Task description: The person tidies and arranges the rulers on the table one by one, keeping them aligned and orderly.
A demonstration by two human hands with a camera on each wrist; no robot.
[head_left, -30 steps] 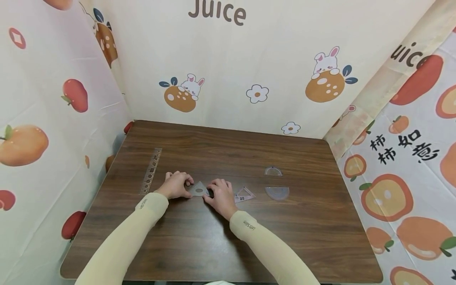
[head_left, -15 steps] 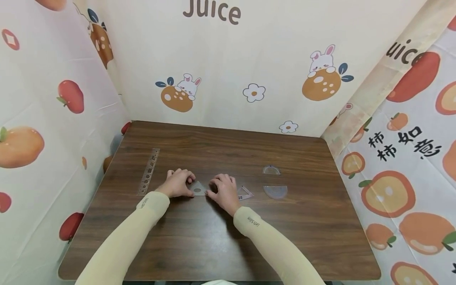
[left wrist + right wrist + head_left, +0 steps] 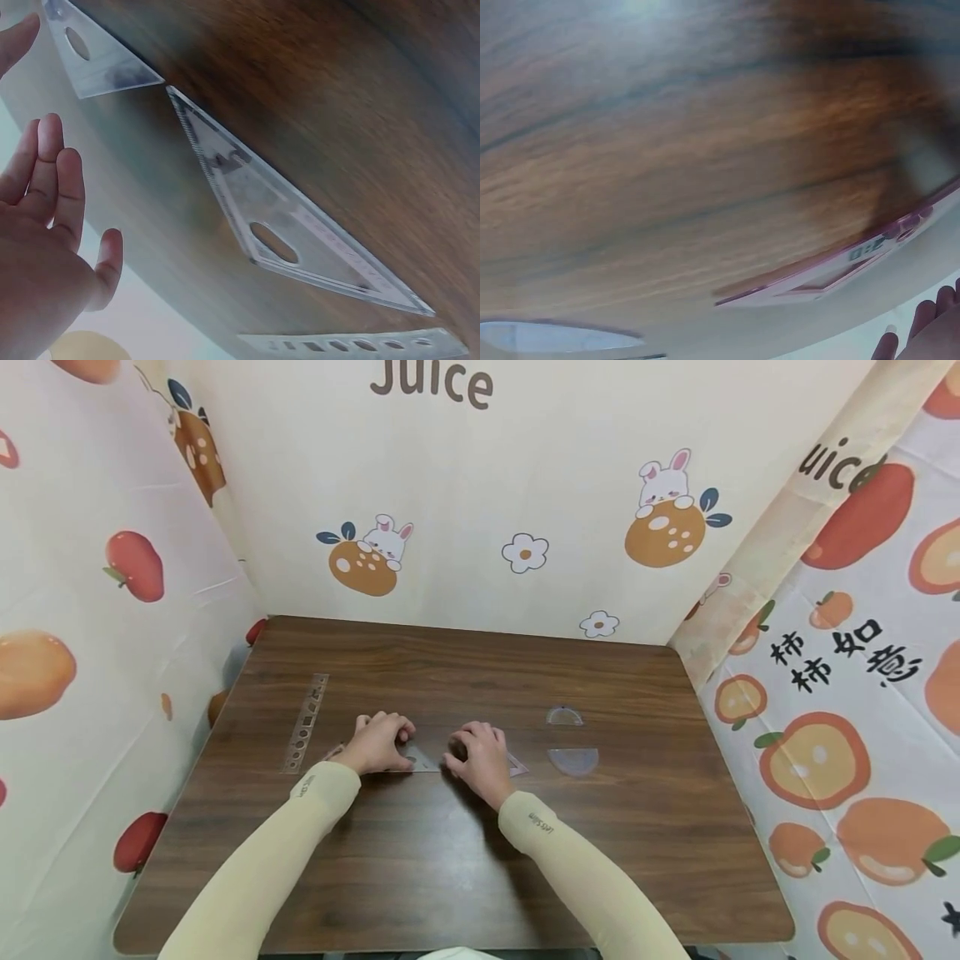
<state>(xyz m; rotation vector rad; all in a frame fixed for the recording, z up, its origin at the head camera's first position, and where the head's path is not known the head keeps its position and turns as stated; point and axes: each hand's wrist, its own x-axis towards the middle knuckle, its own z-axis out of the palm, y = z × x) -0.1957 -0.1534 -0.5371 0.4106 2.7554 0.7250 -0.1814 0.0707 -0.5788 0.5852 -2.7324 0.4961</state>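
A clear set square [image 3: 424, 762] with a round hole lies flat between the two hands in the head view. My left hand [image 3: 377, 745] is over its left part, hiding some of it; the left wrist view shows relaxed, spread fingers, none pinching the set square [image 3: 112, 56]. To its right, my right hand [image 3: 482, 764] arches low over the table, thumb apart from fingers, with nothing seen in it. It partly covers a pink-edged set square [image 3: 517, 766], seen also as a pink edge [image 3: 859, 253] in the right wrist view.
A longer set square [image 3: 255, 195] lies behind the left hand, beside a stencil ruler [image 3: 306, 722]. Two clear protractors, a small one [image 3: 565, 716] and a larger one [image 3: 573, 762], lie to the right. The wooden table [image 3: 450, 893] meets patterned cloth walls.
My right hand has moved right, away from the clear set square, uncovering its right corner. My left hand has shifted slightly right over it. The head view has turned slightly right.
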